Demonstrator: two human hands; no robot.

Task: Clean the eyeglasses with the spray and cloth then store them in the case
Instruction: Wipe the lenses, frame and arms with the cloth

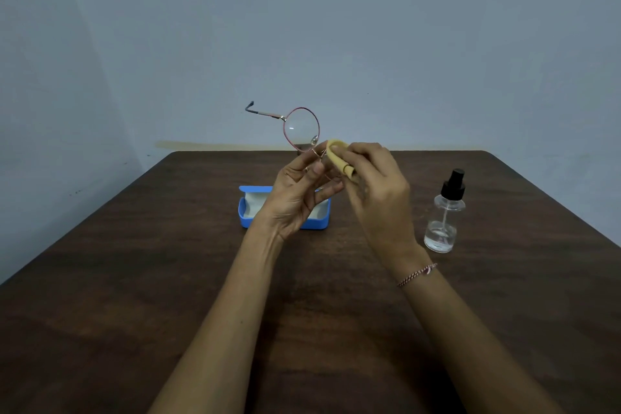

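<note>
While left hand [295,195] holds eyeglasses [301,128], right [376,191] pinches cloth [339,158]

Left hand [295,198], right hand [379,198], fingers [364,152] curled.

A dark brown wood-grain table [134,279] with rounded far corners fills the lower view. Behind it stands a plain blue-grey wall [403,27], meeting a side wall [40,111] on the left. A yellowish strip [201,145] runs along the back wall's base. The light is dim and even.
</note>
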